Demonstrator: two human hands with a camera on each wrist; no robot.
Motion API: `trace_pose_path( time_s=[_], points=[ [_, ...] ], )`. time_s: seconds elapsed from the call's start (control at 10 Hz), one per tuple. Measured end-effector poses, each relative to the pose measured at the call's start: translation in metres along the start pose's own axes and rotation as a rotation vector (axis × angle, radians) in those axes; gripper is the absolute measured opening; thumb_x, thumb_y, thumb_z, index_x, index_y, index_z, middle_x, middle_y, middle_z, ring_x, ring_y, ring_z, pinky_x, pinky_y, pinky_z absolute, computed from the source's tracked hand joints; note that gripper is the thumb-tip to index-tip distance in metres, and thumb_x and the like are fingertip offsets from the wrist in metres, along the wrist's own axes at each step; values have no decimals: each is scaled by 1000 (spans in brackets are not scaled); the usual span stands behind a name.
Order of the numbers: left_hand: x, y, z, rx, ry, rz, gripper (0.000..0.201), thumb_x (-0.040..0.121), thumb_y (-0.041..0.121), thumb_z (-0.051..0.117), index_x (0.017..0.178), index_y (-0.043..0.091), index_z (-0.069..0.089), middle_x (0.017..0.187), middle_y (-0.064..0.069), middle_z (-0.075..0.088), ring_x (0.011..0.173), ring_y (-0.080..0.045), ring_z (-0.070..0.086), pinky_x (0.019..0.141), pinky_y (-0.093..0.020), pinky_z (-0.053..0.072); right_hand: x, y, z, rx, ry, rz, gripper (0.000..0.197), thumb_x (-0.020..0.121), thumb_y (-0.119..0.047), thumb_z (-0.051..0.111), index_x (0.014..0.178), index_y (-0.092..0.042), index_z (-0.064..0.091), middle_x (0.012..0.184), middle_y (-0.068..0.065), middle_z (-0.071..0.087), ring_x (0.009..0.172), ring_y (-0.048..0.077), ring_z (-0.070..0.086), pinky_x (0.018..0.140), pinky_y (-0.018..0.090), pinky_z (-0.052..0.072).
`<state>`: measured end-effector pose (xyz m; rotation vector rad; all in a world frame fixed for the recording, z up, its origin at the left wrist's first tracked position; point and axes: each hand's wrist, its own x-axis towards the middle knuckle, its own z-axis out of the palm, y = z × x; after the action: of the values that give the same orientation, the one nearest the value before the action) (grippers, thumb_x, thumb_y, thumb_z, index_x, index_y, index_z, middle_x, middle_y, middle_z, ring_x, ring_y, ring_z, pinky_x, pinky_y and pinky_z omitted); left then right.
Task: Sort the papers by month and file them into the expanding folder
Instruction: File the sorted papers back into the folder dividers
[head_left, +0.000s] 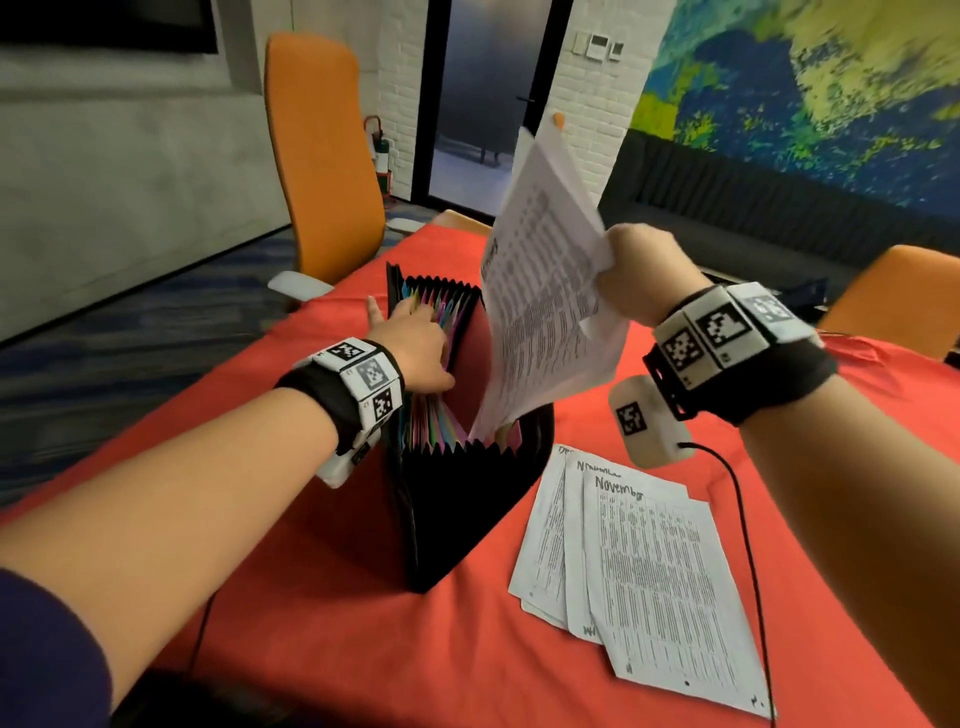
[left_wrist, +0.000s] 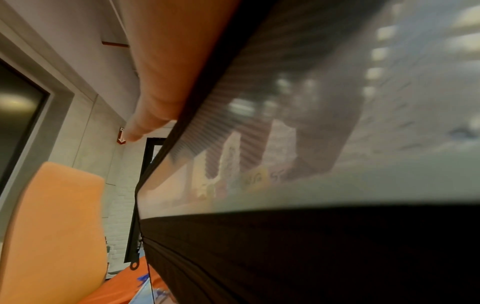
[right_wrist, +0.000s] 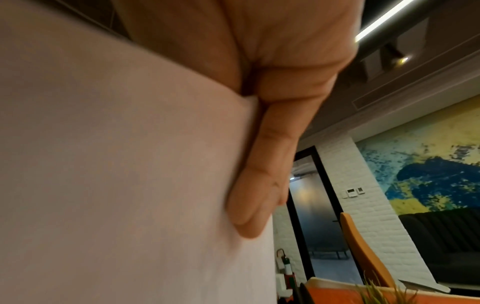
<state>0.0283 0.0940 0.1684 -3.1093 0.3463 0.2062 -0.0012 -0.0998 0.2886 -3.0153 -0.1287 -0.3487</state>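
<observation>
From the head view, a black folder (head_left: 457, 499) stands open on the red table (head_left: 322, 613), its coloured dividers fanned out. The left hand (head_left: 415, 345) reaches into the pockets near the far end, fingers straight and spread among the dividers, thumb outside the wall; its grip is released, pressing rather than clasping. The right hand (head_left: 641, 273) is raised above the folder and its grip is clamped on a sheaf (head_left: 545, 312) of printed sheets, which hangs tilted with its lower corner dipping into a pocket near the folder's near end. Just right of the folder, a small pile (head_left: 639, 566) of sheets lies flat on the table, fanned, the top one headed "November". An orange chair (head_left: 322, 156) stands beyond the table. From the left wrist view, the fingers (left_wrist: 155, 98) lie straight along the folder's black wall (left_wrist: 285, 257), and a blurred translucent divider fills most of the picture; the chair shows at the lower left. From the right wrist view, the thumb (right_wrist: 262, 174) lies pressed flat against the blank back of the sheaf (right_wrist: 116, 164), with the palm closed behind the edge; the other fingers are hidden behind the paper.
</observation>
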Motion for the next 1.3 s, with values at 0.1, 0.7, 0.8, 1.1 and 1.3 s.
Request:
trace_pose_path(
  time_s=[0.1, 0.7, 0.8, 1.1, 1.3],
  points=[
    [-1, 1, 0, -15, 19, -8, 40, 82, 47, 59, 106, 16, 68, 152, -9, 24, 144, -32, 5, 106, -69, -3, 3, -17, 9, -90, -133, -7, 25, 88, -1, 44, 107, 8, 58, 109, 23, 59, 99, 35, 57, 67, 29, 37],
    [-12, -3, -2, -23, 52, 53, 27, 81, 37, 58, 100, 19, 67, 141, -8, 35, 143, -31, 9, 105, -70, -5, -23, -61, 94, -131, -769, -208, 45, 88, -17, 58, 129, -1, 50, 107, 13, 67, 64, 18, 64, 60, 25, 51],
    [-11, 1, -2, 70, 98, 221, 48, 82, 22, 56, 129, 27, 50, 147, -6, 28, 145, -28, 4, 106, -69, -7, -34, -55, 100, -159, -704, -357, 38, 92, -12, 45, 129, -13, 53, 123, 10, 59, 103, 26, 58, 84, 27, 43],
    [-8, 1, -2, 384, -44, 471, 80, 87, 4, 46, 147, 42, 10, 154, -3, 15, 146, -24, 1, 111, -64, 9, -37, 66, 61, 601, -323, 101, 19, 92, -8, 51, 106, -12, 64, 97, 6, 68, 81, 17, 62, 65, 25, 46],
    [-6, 1, -3, 345, -95, 461, 85, 82, -4, 45, 147, 42, 14, 154, -3, 14, 145, -21, 4, 110, -60, 17, -88, 187, 162, 369, -475, 601, 31, 90, -13, 58, 116, 4, 59, 123, 21, 58, 94, 20, 51, 62, 20, 40]
  ],
)
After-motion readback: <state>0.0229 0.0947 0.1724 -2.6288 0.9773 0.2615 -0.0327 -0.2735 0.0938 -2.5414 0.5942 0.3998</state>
